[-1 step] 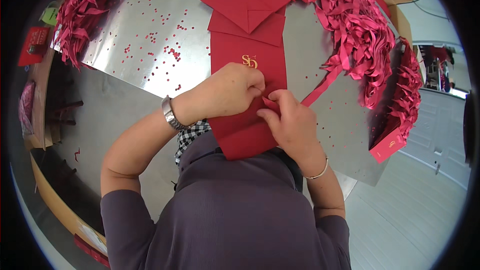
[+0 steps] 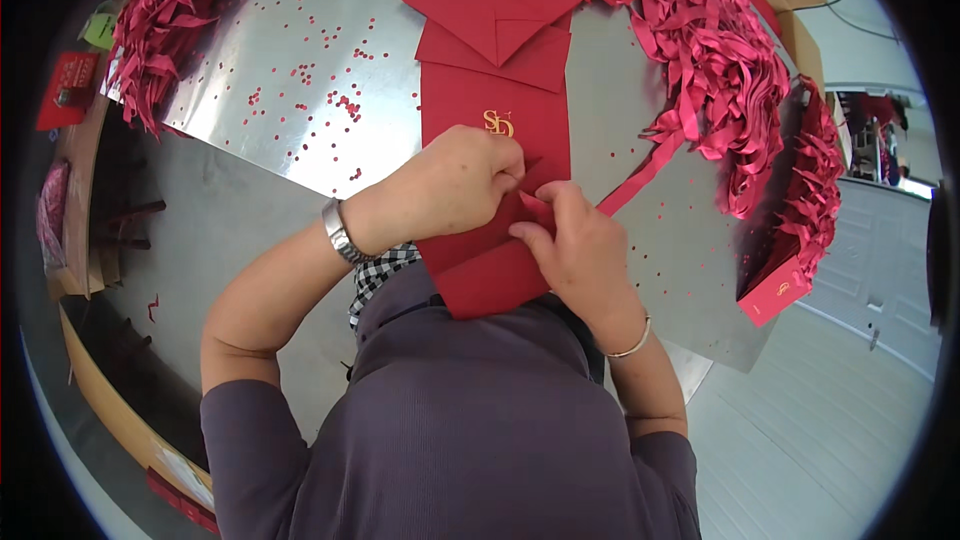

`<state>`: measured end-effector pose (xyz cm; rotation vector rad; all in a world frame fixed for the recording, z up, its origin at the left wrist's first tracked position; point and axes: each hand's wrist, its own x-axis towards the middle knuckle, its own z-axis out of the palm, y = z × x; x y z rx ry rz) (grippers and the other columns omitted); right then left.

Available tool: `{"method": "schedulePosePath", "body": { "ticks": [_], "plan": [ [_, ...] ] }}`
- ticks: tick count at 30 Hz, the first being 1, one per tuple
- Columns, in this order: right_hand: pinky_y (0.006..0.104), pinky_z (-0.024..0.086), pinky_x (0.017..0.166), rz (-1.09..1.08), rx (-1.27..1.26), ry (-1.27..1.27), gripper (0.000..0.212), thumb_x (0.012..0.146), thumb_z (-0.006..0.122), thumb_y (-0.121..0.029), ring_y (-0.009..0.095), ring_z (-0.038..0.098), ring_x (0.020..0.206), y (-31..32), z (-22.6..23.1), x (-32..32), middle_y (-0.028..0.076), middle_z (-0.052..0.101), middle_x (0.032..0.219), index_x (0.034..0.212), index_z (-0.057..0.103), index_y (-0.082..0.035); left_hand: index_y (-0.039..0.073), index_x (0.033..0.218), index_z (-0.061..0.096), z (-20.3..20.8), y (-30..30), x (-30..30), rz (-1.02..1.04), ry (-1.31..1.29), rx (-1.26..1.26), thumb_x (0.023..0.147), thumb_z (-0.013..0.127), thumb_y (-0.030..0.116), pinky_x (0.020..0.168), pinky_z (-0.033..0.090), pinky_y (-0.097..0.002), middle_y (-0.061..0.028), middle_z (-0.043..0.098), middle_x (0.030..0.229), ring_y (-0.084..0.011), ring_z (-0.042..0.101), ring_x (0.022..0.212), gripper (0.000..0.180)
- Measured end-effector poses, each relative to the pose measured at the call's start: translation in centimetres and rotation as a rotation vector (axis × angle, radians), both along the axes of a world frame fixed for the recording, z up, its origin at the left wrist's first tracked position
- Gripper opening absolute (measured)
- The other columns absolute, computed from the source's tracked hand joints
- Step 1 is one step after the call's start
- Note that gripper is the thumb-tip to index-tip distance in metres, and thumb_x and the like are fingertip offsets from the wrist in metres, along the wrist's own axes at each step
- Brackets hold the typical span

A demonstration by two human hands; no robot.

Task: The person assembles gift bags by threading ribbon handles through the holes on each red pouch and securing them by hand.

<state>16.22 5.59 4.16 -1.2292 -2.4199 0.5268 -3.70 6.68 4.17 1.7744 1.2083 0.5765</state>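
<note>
"One broad silver metal tabletop point(image 2: 390, 100) fills the upper middle of the frame. What lies on it?"

"At upper right, a heap of glossy crimson ribbons point(image 2: 715, 70), loosely tangled. Down the centre runs a long, flat panel of red card point(image 2: 490, 275), its near end reaching the person's waist. Flat red paper envelopes point(image 2: 480, 10) overlap its far end at top centre."

"And the hands?"

"Both are over the panel's middle. The left hand point(image 2: 465, 180) is curled tight, knuckles up; its fingertips are hidden, so I can't tell what it pinches, if anything. The right hand point(image 2: 585, 245), just right of centre, has thumb and forefinger narrowed on a red piece, apparently part of the thin satin strip point(image 2: 640, 175) that stretches out to the heap."

"What could go wrong?"

"A snag, mainly. If that strip catches among its neighbours, a tug could drag others along or jerk it from the light pinch. It might also twist, since it isn't lying flat. And leaning on the card could crease it."

"Anything smaller?"

"The shiny gold emblem point(image 2: 498, 123) just above the left knuckles could get scuffed by rubbing. Round red paper dots point(image 2: 345, 103), scattered at upper left, might cling to the work."
</note>
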Motion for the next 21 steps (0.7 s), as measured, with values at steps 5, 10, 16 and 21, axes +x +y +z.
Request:
{"method": "schedulePosePath", "body": {
  "ticks": [5, 10, 16, 21],
  "plan": [
    [0.0366, 0.049, 0.054, -0.017, -0.009, -0.068, 0.039, 0.074, 0.078, -0.028, 0.028, 0.065, 0.067, -0.2, -0.6, -0.1, 0.009, 0.064, 0.078, 0.097, 0.055, -0.006, 0.001, 0.084, 0.061, -1.1, -1.2, -1.3, 0.283, 0.220, 0.188, 0.081, 0.058, 0.003, 0.068, 0.050, -0.0453, -0.0191, 0.065, 0.081, -0.0399, 0.063, 0.078, 0.005],
    [0.0355, 0.048, 0.055, 0.006, -0.054, -0.106, 0.038, 0.073, 0.079, -0.031, 0.027, 0.065, 0.066, 0.4, -0.6, -0.1, 0.009, 0.065, 0.078, 0.094, 0.059, -0.006, 0.002, 0.087, 0.062, -0.5, -2.0, -5.8, 0.675, 0.301, 0.213, 0.086, 0.058, 0.009, 0.066, 0.050, -0.0441, -0.0195, 0.065, 0.078, -0.0378, 0.064, 0.075, 0.008],
    [0.0348, 0.049, 0.057, 0.011, -0.058, -0.070, 0.042, 0.072, 0.080, -0.032, 0.026, 0.065, 0.068, 0.6, -0.3, 0.8, 0.009, 0.066, 0.080, 0.098, 0.061, -0.006, 0.006, 0.105, 0.065, -0.7, -5.8, -4.4, 0.584, 0.334, 0.392, 0.085, 0.062, 0.006, 0.071, 0.051, -0.0414, -0.0125, 0.065, 0.095, -0.0326, 0.063, 0.085, 0.020],
    [0.0295, 0.051, 0.064, -0.029, -0.194, 0.068, 0.046, 0.071, 0.080, -0.014, 0.019, 0.065, 0.068, 0.9, 1.3, 2.2, 0.009, 0.068, 0.080, 0.111, 0.062, -0.003, 0.004, 0.101, 0.067, -0.7, -6.8, -2.5, 0.476, 0.170, 0.130, 0.080, 0.070, 0.008, 0.072, 0.052, -0.0369, -0.0095, 0.063, 0.092, -0.0285, 0.063, 0.083, 0.021]
  ]
}}
